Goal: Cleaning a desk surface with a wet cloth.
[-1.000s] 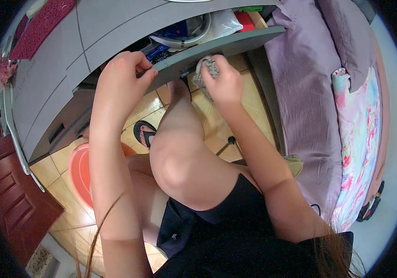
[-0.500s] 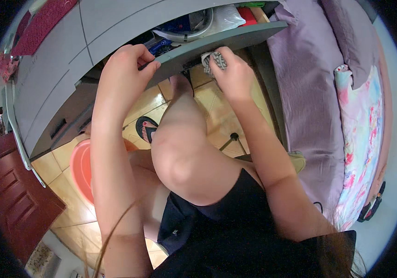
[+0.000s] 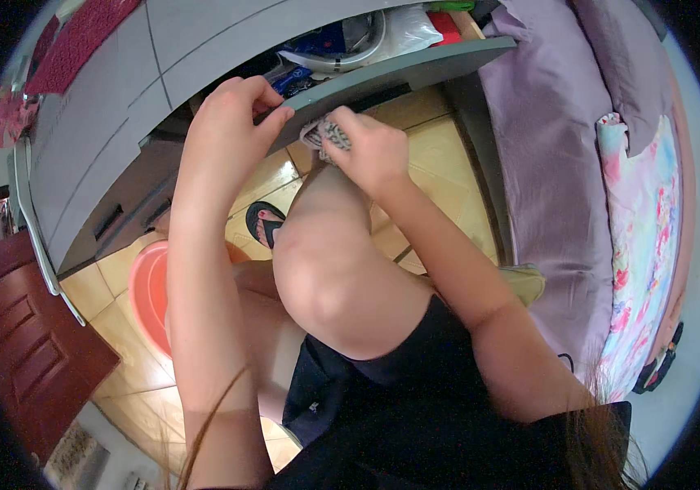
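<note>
My left hand [image 3: 231, 122] grips the front edge of an open grey drawer [image 3: 415, 69], fingers curled over its rim. My right hand [image 3: 370, 147] is closed around a crumpled grey-and-white patterned cloth [image 3: 325, 135], pressed against the underside of the drawer front. Inside the drawer lie a white round object [image 3: 350, 49], a clear plastic bag [image 3: 411, 28], something red [image 3: 448, 24] and blue packets [image 3: 293, 77]. My bare knee [image 3: 333, 269] rises just below both hands.
A grey cabinet [image 3: 97, 139] with more drawers runs along the left. A bed with a purple sheet [image 3: 546, 163] and a floral pillow [image 3: 644, 237] fills the right. On the tiled floor sit a pink basin [image 3: 150, 294] and a flip-flop [image 3: 264, 222]. A dark red door [image 3: 31, 343] is at lower left.
My right hand has carried the cloth up and to the left, from below the drawer front to right against its edge. My left hand has kept its hold on the drawer.
</note>
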A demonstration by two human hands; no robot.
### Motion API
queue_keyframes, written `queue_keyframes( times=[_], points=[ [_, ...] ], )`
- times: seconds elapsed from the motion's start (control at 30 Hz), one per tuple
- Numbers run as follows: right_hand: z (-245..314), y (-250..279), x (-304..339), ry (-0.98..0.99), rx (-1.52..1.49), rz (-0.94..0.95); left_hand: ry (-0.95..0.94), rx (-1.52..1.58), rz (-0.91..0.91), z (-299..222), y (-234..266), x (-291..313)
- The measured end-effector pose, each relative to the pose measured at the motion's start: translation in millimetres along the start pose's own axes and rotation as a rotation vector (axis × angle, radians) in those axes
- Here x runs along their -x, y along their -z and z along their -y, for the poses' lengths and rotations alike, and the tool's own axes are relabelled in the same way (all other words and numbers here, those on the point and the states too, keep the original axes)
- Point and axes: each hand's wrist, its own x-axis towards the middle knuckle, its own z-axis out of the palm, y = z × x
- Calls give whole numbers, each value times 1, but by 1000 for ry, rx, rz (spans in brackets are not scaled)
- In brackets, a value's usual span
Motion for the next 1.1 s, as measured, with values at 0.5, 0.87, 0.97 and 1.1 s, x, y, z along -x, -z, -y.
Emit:
queue_keyframes(
  times=[0.5, 0.87, 0.97, 1.1],
  points=[
    [-122, 49, 7, -618, -82, -337, 84, -46, 205, -12, -4, 17],
    [-117, 27, 11, -693, -308, -255, 65, -37, 138, 5, -14, 8],
    [-114, 21, 13, -683, -383, -254, 61, -78, 121, 8, -19, 3],
    [-107, 16, 16, -654, -384, -229, 68, -129, 98, 12, -23, -4]
  ],
)
